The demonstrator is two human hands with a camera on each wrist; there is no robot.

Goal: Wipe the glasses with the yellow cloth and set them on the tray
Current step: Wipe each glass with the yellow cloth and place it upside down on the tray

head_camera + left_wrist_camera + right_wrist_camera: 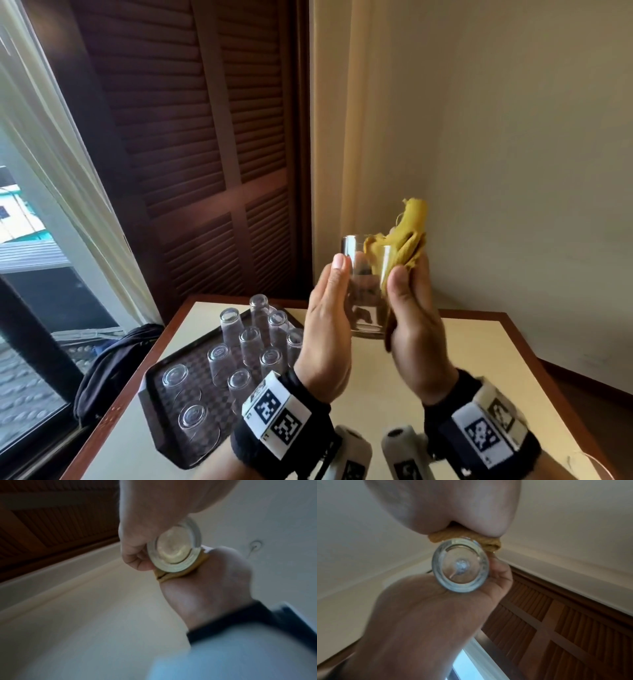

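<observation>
A clear glass (366, 294) is held upright above the table between both hands. My left hand (337, 287) grips its left side, thumb up along the wall; the left wrist view shows the fingers (135, 557) curled round the glass base (173, 547). My right hand (409, 277) pinches the yellow cloth (411, 236) against the glass's right wall, and the cloth bunches up above the rim. From the right wrist, the cloth (465, 539) is squeezed between my right hand (453, 509) and the glass base (460, 566). A dark tray (161, 421) lies at the table's left.
Several clear glasses (250, 342) stand upside down on the tray. The pale table (462, 359) has a wooden edge and stands in a corner, with a louvred wooden door behind and a window at the left. A dark bag (113, 363) lies on the floor beside the table.
</observation>
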